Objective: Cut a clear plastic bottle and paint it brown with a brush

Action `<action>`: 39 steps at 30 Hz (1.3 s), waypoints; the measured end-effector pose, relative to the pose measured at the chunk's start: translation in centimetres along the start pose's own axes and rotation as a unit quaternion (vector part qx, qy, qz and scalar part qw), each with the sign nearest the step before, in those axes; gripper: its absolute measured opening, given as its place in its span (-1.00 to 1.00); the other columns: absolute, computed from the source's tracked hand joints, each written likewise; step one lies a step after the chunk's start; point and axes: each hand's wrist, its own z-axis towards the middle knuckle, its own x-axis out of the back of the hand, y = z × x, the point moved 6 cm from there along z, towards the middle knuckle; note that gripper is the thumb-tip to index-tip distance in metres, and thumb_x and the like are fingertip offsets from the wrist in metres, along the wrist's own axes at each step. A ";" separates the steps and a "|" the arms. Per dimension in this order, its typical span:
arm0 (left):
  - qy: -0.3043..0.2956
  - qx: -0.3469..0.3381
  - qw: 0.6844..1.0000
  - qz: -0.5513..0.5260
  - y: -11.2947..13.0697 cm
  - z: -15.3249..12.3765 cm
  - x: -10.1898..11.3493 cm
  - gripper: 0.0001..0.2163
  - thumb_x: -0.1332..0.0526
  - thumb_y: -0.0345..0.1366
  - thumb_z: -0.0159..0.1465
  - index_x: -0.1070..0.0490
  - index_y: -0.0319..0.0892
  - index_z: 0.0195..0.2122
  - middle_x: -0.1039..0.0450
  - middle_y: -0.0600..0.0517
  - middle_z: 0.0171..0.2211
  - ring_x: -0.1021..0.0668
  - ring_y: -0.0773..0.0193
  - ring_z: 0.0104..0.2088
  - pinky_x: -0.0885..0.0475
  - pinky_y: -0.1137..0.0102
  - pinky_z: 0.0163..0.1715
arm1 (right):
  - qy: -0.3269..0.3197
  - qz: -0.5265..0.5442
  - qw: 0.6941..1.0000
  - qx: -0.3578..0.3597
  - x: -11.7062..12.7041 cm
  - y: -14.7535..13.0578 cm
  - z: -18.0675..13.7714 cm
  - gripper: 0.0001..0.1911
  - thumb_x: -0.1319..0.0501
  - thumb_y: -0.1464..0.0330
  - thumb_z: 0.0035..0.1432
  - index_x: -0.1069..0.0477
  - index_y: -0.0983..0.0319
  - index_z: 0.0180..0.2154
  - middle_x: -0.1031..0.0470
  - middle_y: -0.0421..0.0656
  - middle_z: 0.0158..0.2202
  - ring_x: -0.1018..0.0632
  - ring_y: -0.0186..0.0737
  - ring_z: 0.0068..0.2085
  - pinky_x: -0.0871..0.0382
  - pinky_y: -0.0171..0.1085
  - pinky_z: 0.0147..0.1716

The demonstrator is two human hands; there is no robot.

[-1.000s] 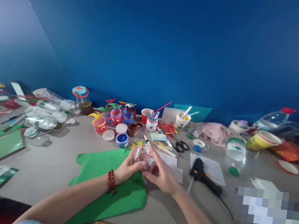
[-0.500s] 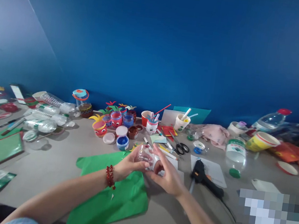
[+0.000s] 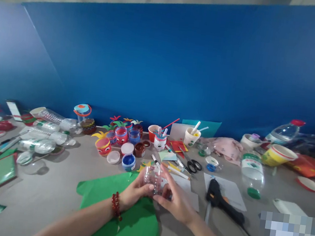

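A: A grey counter (image 3: 49,192) runs along a blue wall (image 3: 181,67), crowded with craft supplies. What is nearest?

B: Two forearms reach in over a green paper sheet (image 3: 132,223). The left hand (image 3: 136,190), a red bead bracelet (image 3: 116,206) at its wrist, and the right hand (image 3: 177,202) are both closed round one clear plastic cup (image 3: 153,178), held just above the sheet's far edge.

A: What has changed in the last second?

B: Little in the grip. The cup is still pinched between both hands, though the fingers have shifted round it, as if it were being turned. The view has tipped down, so the whole scene sits lower in frame. The work on the cup looks to be in progress.

A: And the count beyond?

B: One black glue gun (image 3: 223,204) to the right, on a white sheet. One pair of scissors (image 3: 193,163). One blue paint pot (image 3: 128,161) among several pots. Further back, roughly five painted jars (image 3: 120,134) with paper leaves, too bunched to count surely. One yellow cup (image 3: 278,155), one red-capped bottle (image 3: 285,131) lying at the far right.
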 end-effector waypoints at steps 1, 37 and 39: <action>0.001 0.001 1.000 0.007 -0.2 0.0 0.1 -0.35 -0.41 -0.12 0.18 -0.23 -0.02 0.27 -0.51 -0.09 0.01 -0.57 0.08 -0.05 -0.45 0.24 -0.07 | 0.000 -0.002 1.000 -0.001 0.0 0.1 0.0 -0.07 -0.30 0.11 0.19 0.11 0.09 0.43 -0.54 -0.03 0.00 -0.56 -0.21 -0.37 -0.52 -0.19 -0.30; 0.016 0.042 0.992 -0.117 -1.4 0.6 1.7 -0.51 -0.35 -0.15 0.25 -0.30 -0.02 0.18 -0.51 -0.15 0.02 -0.62 0.05 -0.12 -0.48 0.19 -0.16 | -0.005 -0.176 0.979 0.099 1.7 -1.5 1.4 0.00 -0.36 -0.03 0.07 0.01 0.12 0.39 -0.20 0.09 0.36 -0.30 0.17 0.33 -0.29 0.06 0.25; 0.010 0.042 0.992 -0.117 -1.5 0.6 1.7 -0.50 -0.34 -0.13 0.26 -0.28 -0.02 0.19 -0.52 -0.14 -0.01 -0.63 0.06 -0.15 -0.49 0.21 -0.21 | 0.013 -0.167 0.980 0.104 2.8 -1.3 1.4 -0.15 -0.28 0.01 0.19 -0.06 0.13 0.37 -0.24 0.09 0.34 -0.40 0.12 0.26 -0.35 0.01 0.20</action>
